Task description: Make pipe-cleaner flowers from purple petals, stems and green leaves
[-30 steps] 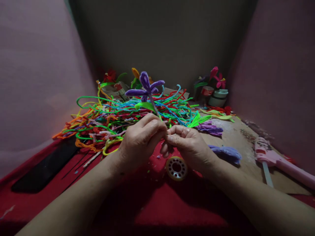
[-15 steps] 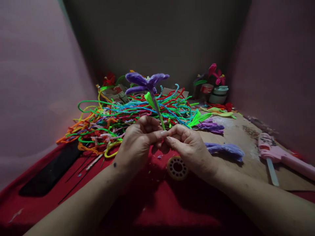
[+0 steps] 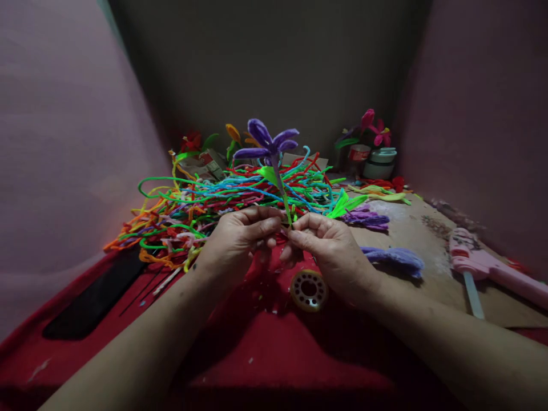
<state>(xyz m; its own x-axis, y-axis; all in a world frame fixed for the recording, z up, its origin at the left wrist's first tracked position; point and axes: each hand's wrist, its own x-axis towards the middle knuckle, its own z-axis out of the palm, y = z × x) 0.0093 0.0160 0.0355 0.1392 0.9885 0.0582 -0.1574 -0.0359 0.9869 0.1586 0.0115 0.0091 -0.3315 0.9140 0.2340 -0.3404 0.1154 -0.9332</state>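
Observation:
A purple pipe-cleaner flower [image 3: 276, 149] stands upright between my hands, with a green leaf [image 3: 268, 175] on its green stem [image 3: 286, 200]. The thumb and fingertips of my right hand [image 3: 331, 242] pinch the stem's lower end. Just left of the stem, my left hand [image 3: 237, 237] has its thumb and forefinger closed together; whether anything thin sits between them is hidden. Below my hands, a round spool with a ring of holes [image 3: 309, 291] rests on the red cloth [image 3: 257, 354].
Behind my hands spreads a heap of coloured pipe cleaners [image 3: 240, 191]. Purple bundles [image 3: 396, 260] and a pink glue gun [image 3: 479, 262] lie on a board at right. A black flat object [image 3: 96, 299] lies left. Pink flowers [image 3: 379, 131] stand by a lidded jar [image 3: 380, 162].
The flower has turned and shifted slightly right, its petals now facing differently. My left fingertips have drawn a little left off the stem, while my right hand keeps its pinch.

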